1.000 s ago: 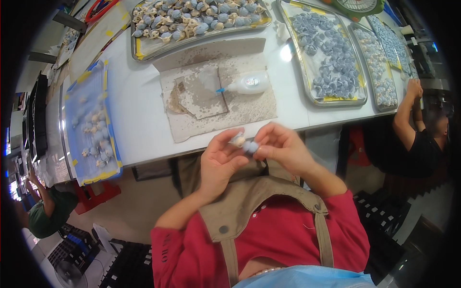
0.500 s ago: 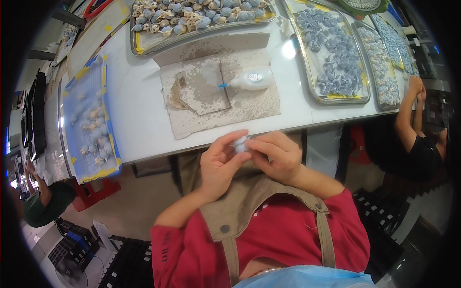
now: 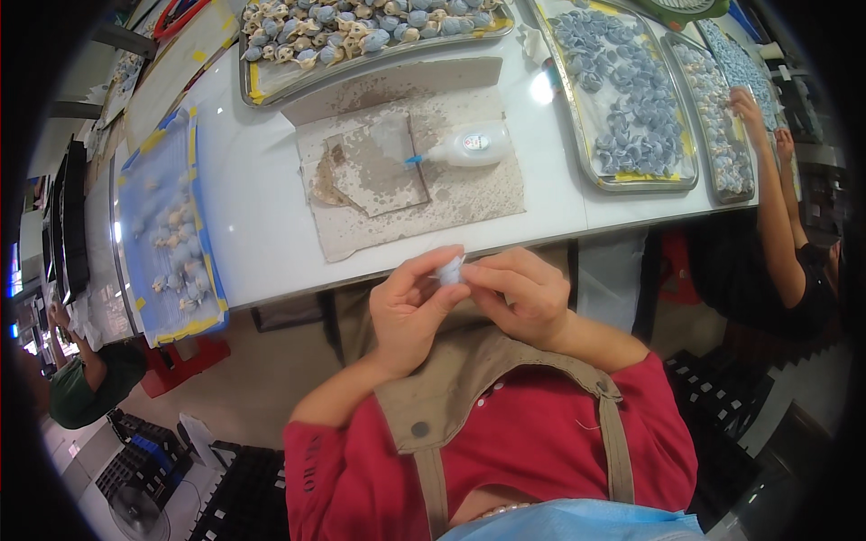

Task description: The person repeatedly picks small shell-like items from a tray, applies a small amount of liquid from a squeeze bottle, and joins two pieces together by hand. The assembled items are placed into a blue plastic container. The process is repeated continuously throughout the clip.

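- Gripping a small blue-grey piece (image 3: 449, 270) in the left hand (image 3: 404, 307), out at the tips.
- Pinching the same piece from the other side with the right hand (image 3: 523, 293), just beside the left (finer detail partly hidden from view).
- Facing, beyond both hands, a white bottle (image 3: 474, 144) on a stained cardboard sheet (image 3: 478, 194).
- Having a blue-lined tray (image 3: 149, 275) well left of the left hand.
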### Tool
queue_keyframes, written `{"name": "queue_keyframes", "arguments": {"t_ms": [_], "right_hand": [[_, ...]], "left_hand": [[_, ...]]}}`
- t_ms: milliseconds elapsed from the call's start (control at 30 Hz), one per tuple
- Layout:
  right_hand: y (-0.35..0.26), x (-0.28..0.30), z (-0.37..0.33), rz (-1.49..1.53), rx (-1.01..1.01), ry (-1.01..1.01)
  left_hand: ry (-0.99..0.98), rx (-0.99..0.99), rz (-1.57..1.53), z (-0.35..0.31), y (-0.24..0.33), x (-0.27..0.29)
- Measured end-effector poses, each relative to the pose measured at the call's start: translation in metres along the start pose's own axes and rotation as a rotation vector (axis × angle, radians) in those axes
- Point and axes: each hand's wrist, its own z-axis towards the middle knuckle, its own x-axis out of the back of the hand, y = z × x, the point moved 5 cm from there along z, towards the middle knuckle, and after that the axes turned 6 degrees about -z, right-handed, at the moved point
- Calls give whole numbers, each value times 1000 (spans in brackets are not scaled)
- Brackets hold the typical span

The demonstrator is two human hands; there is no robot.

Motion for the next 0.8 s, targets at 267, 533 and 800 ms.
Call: {"name": "queue_keyframes", "arguments": {"t_ms": [267,533,800], "right_hand": [[-4,6,4,-35,24,-75],[23,0,14,589,-293,-243],[15,-21,9,1006,-491,-611]], "left_hand": [[-36,2,223,-3,1,6],[-177,-80,181,0,16,-2],[-242,-83,232,-3,19,1]]}}
